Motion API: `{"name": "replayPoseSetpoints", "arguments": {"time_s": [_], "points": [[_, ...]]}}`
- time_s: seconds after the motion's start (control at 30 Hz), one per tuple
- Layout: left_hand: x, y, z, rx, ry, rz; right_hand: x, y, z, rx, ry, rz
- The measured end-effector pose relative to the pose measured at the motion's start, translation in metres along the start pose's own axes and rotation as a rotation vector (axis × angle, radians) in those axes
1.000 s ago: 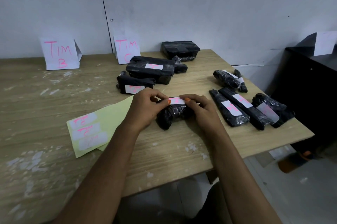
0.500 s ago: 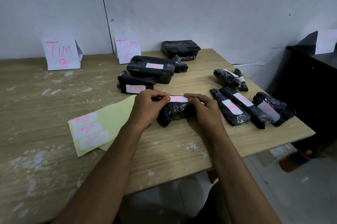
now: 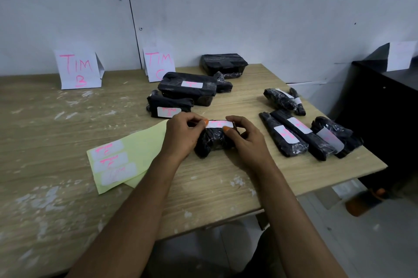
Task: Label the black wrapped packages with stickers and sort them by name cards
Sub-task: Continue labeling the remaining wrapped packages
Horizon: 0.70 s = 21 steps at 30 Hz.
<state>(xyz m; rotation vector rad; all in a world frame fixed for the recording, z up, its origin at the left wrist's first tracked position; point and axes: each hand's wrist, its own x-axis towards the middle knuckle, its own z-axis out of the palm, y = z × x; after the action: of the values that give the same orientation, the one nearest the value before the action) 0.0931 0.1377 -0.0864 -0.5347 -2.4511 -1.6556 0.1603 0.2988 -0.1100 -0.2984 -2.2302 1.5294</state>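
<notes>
on a scuffed wooden table [image 3: 67,132] by a grey wall [image 3: 248,10], both hands' grip pinches a sticker [image 3: 219,124].

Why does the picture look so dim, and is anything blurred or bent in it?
In the head view the light is low and flat, so the black package under both hands shows little detail; the wide lens bows the wall seam; the orange thing on the floor is smeared; the sticker writing is too soft to read.

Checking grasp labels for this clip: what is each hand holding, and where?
Both hands hold the black wrapped package at its ends: left hand and right hand press the white sticker onto its top.
</notes>
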Motion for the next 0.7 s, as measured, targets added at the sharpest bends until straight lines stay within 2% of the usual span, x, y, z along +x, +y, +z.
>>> {"name": "replayPoseSetpoints", "arguments": {"time_s": [0.13, 0.4, 0.53, 0.63, 0.7], "points": [[-0.001, 0.0, 0.002, 0.012, 0.023, 0.048, -0.003, 0.0, -0.003, -0.005, -0.051, -0.009], [-0.006, -0.002, 0.019, 0.025, -0.058, 0.165, 0.004, -0.011, 0.0, -0.21, 0.248, -0.03], [-0.006, -0.003, 0.032, 0.069, -0.145, 0.231, 0.01, -0.016, -0.009, -0.527, 0.265, 0.045], [-0.001, -0.004, 0.038, 0.071, -0.125, 0.228, 0.015, -0.015, -0.016, -0.783, 0.259, -0.08], [0.003, -0.005, 0.041, 0.079, -0.134, 0.217, 0.019, -0.015, -0.023, -0.908, 0.236, -0.094]]}}
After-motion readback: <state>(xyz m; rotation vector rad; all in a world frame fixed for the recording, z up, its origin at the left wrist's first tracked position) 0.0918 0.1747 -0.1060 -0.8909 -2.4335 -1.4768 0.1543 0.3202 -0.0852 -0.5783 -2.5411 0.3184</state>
